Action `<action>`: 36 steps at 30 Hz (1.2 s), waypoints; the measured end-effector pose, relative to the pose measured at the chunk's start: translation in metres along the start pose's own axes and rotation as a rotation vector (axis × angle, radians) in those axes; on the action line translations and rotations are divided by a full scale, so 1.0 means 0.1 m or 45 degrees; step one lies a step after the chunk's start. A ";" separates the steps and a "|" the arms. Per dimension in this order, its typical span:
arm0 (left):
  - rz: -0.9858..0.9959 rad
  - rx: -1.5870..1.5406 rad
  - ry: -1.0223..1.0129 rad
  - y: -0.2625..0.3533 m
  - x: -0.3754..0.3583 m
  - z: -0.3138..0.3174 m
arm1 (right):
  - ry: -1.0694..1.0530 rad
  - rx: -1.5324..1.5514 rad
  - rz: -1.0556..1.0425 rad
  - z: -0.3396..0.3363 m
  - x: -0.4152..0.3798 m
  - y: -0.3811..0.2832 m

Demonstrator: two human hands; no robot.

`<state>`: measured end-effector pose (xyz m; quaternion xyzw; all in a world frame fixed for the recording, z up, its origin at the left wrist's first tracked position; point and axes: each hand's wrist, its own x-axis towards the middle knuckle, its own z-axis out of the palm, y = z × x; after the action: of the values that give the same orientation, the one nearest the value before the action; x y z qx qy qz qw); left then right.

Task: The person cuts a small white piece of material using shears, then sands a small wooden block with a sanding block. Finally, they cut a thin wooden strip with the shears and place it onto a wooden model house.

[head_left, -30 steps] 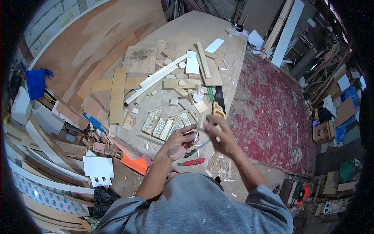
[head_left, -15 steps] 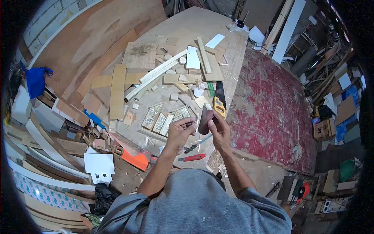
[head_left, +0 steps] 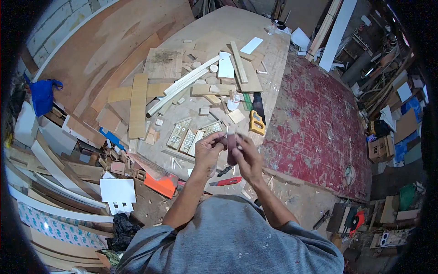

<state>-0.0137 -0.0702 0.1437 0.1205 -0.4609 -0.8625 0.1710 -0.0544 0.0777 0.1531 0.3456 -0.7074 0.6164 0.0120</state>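
My right hand (head_left: 248, 159) is closed around a reddish-brown sanding block (head_left: 232, 153), held upright above the near edge of the table. Close against the block's left side is my left hand (head_left: 210, 150), its fingertips pinched together; whatever they hold is too small or hidden to name. Just beyond my left hand lie small model house fronts (head_left: 187, 139) with white window frames, partly covered by the fingers. A red utility knife (head_left: 228, 181) rests below my hands, beside a dark-handled tool (head_left: 224, 171).
A handsaw with a yellow handle (head_left: 257, 122) lies at the table's right edge. Wood strips (head_left: 185, 86), blocks and a white cup (head_left: 233, 103) are scattered over the wooden table (head_left: 219, 27). An orange tool (head_left: 159, 184) sits at lower left.
My right hand has brought the sanding block left, against my left fingertips. My left hand has shifted slightly toward the block. Both hands stay closed.
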 end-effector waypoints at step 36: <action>0.064 0.814 0.233 -0.12 -0.19 -0.01 | -0.288 -0.749 -0.408 -0.28 0.20 -0.18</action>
<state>0.0019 -0.0566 0.1340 0.2334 -0.6937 -0.6553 0.1865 -0.0723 0.0928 0.1840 0.5000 -0.7884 0.3342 0.1292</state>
